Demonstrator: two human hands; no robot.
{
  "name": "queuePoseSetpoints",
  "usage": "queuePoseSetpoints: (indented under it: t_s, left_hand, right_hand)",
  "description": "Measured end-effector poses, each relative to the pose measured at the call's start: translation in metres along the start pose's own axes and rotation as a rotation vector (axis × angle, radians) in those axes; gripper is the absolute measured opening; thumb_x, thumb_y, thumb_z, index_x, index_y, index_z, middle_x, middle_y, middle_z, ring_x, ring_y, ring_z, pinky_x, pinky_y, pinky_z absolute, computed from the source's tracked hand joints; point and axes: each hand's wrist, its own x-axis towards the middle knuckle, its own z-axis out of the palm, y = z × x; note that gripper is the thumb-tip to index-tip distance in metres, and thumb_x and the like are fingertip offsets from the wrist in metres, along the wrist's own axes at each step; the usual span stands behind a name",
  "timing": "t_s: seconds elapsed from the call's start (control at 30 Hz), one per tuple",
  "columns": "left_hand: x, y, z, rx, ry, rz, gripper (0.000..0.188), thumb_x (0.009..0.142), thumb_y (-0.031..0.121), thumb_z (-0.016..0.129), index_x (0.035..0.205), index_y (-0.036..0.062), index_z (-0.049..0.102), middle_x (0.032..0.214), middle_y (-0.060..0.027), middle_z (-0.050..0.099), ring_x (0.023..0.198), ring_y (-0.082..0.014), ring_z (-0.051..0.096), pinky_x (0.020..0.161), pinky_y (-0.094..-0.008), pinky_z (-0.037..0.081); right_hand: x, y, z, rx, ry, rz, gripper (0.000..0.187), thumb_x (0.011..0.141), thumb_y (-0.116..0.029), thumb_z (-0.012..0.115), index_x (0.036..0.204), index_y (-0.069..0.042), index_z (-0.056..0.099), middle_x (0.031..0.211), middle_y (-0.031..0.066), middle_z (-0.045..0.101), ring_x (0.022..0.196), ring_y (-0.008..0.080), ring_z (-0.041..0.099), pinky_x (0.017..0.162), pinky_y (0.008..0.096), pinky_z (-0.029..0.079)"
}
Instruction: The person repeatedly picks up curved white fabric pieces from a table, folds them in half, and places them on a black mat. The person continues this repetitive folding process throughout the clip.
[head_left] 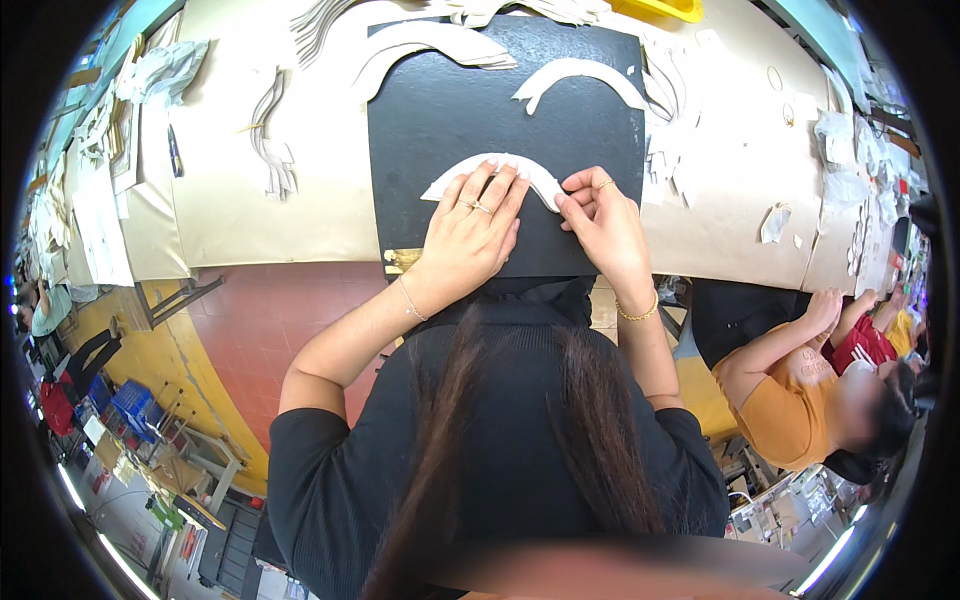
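A white curved strip (542,182), apparently of fabric or a similar sheet material, lies on a black board (425,125) in front of me. My left hand (468,232) rests flat across its left and middle part, fingers stretched out, hiding some of it. At the strip's right end, my right hand (610,228) pinches the tip between thumb and bent fingers. Farther up the board are a layered stack of similar curved pieces (430,45) on the left and a smaller white arc (580,70) on the right.
The board sits on a tan-covered table (320,200). Bundled strips (265,135) lie to the left, more strips (668,105) to the right. A yellow tray (665,8) stands at the back. Clear plastic bags (165,70) lie far left. A person in orange (785,400) sits at my right.
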Motion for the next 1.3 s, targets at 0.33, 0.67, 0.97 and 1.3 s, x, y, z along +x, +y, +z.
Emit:
queuePoseSetpoints:
  t_s: [0.33, 0.67, 0.97, 1.3]
  left_hand:
    - [0.003, 0.004, 0.003, 0.058, -0.018, -0.001, 0.056, 0.087, 0.022, 0.070, 0.140, 0.0150, 0.056, 0.139, -0.0136, 0.052, 0.134, -0.0333, 0.043, 0.109, -0.0487, 0.033]
    - [0.008, -0.002, -0.009, -0.120, 0.028, -0.022, 0.041, 0.088, 0.019, 0.071, 0.128, 0.0125, 0.065, 0.136, -0.0138, 0.056, 0.131, -0.0341, 0.047, 0.108, -0.0470, 0.037]
    - [-0.006, -0.025, -0.023, -0.042, 0.134, -0.205, 0.044, 0.084, 0.011, 0.073, 0.128, 0.0107, 0.066, 0.127, -0.0117, 0.058, 0.116, -0.0333, 0.053, 0.100, -0.0447, 0.041]
    - [-0.008, -0.027, -0.025, 0.177, 0.117, -0.110, 0.045, 0.083, 0.020, 0.074, 0.126, 0.0122, 0.067, 0.120, -0.0111, 0.060, 0.102, -0.0283, 0.055, 0.086, -0.0420, 0.042]
  right_hand:
    - [-0.002, 0.005, 0.003, -0.224, 0.034, -0.050, 0.015, 0.093, -0.016, 0.069, 0.093, -0.002, 0.063, 0.073, 0.0110, 0.069, 0.066, 0.0228, 0.067, 0.062, 0.0345, 0.051]
    - [-0.002, -0.011, -0.035, -0.474, -0.089, -0.156, 0.017, 0.086, -0.018, 0.074, 0.098, -0.007, 0.069, 0.082, 0.0118, 0.069, 0.075, 0.0305, 0.068, 0.069, 0.0399, 0.052]
    - [0.011, -0.005, 0.046, -0.707, 0.063, -0.761, 0.073, 0.093, -0.042, 0.062, 0.154, -0.011, 0.039, 0.165, 0.0080, 0.028, 0.153, 0.0314, 0.020, 0.123, 0.0554, 0.012]
    - [-0.022, 0.046, 0.021, -0.873, 0.074, -0.571, 0.085, 0.090, -0.057, 0.058, 0.157, -0.010, 0.035, 0.166, 0.0081, 0.027, 0.155, 0.0281, 0.016, 0.124, 0.0526, 0.005]
